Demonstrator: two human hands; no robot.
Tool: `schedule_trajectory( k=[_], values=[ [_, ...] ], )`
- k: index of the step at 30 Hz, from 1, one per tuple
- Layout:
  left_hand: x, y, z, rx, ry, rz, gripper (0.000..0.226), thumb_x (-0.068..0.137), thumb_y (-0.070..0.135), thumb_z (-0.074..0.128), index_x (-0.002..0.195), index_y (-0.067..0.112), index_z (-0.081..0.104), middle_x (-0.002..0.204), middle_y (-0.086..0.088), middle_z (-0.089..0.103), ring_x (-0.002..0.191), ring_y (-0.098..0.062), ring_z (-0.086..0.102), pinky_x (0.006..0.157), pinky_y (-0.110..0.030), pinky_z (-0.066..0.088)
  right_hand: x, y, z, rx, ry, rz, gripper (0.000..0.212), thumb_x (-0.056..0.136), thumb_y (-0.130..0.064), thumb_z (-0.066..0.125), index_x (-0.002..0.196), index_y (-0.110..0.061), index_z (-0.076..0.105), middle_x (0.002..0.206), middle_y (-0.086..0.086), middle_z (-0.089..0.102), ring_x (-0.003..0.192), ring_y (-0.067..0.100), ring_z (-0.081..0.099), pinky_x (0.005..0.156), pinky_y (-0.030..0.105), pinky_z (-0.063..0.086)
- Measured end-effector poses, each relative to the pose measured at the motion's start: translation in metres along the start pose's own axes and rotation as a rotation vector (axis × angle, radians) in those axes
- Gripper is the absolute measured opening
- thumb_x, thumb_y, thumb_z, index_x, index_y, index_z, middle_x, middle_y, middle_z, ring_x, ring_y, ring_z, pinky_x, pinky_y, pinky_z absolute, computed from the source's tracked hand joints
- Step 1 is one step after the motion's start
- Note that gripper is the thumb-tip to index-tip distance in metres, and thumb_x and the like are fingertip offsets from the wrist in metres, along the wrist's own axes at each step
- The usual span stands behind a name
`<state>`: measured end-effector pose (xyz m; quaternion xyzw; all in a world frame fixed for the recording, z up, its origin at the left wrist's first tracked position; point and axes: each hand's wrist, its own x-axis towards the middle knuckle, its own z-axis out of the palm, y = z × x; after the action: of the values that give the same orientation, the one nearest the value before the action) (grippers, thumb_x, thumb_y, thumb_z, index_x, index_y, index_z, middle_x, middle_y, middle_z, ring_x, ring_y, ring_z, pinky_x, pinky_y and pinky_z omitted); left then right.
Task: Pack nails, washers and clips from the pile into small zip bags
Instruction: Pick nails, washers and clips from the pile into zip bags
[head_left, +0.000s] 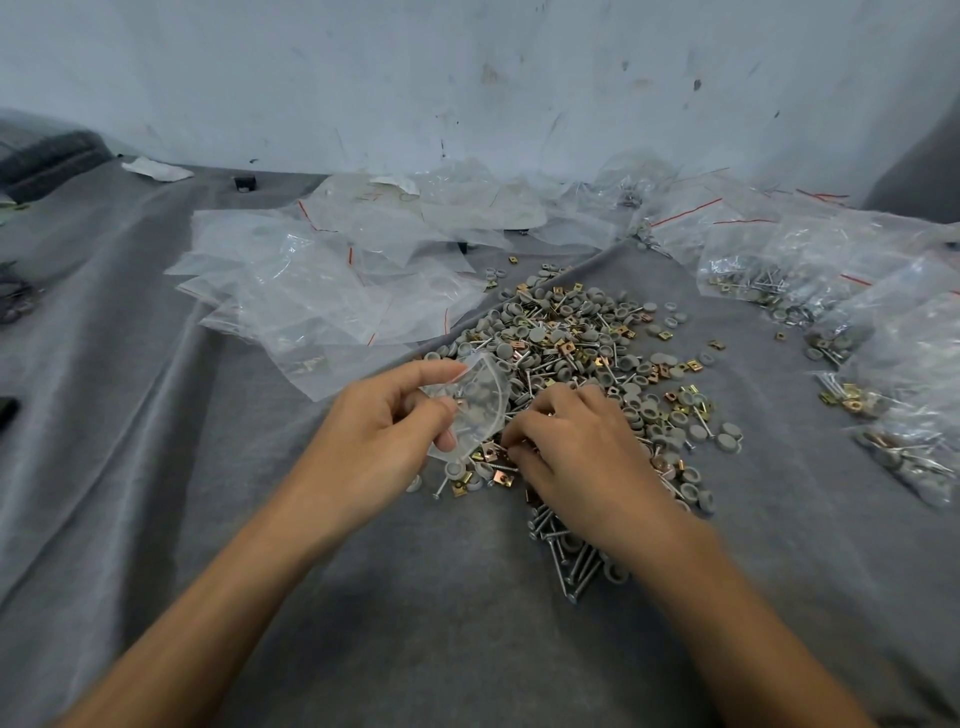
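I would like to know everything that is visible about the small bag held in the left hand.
The small zip bag is clear, thin plastic, crumpled and bowed. The left hand pinches it between thumb and fingers and holds it just over the near left edge of the pile. Grey washers show through it; whether they lie inside it or behind it is unclear. The right hand is close beside its lower edge, but contact cannot be told.
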<state>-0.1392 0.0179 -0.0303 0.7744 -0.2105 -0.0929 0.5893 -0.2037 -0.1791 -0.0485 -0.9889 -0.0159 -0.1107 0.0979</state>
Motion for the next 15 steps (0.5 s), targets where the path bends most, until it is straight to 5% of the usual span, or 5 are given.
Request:
schedule_trajectory(
  k=[5, 15],
  values=[
    [-0.0002, -0.0003, -0.0011, 0.003, 0.001, 0.009, 0.031, 0.094, 0.025, 0.059, 0.119, 0.041, 0.068, 0.068, 0.004, 0.069, 0.054, -0.009, 0.055, 0.046, -0.017, 0.043, 0.0014, -0.0021, 0.0007, -0.077, -0.043, 0.053, 0.036, 0.098, -0.055, 0.051, 0.124, -0.034, 0.064, 0.125, -0.006, 0.05, 0.116, 0.021, 0.04, 0.103, 0.04, 0.035],
    [0.0014, -0.0032, 0.0002, 0.008, -0.006, 0.014, 0.032, 0.085, 0.038, 0.057, 0.113, 0.047, 0.068, 0.07, 0.003, 0.07, 0.053, -0.011, 0.055, 0.045, -0.019, 0.042, 0.0, -0.003, -0.0081, 0.0, -0.161, 0.041, 0.037, 0.096, -0.057, 0.053, 0.121, -0.032, 0.062, 0.125, -0.009, 0.047, 0.117, 0.019, 0.034, 0.104, 0.038, 0.032]
  ],
)
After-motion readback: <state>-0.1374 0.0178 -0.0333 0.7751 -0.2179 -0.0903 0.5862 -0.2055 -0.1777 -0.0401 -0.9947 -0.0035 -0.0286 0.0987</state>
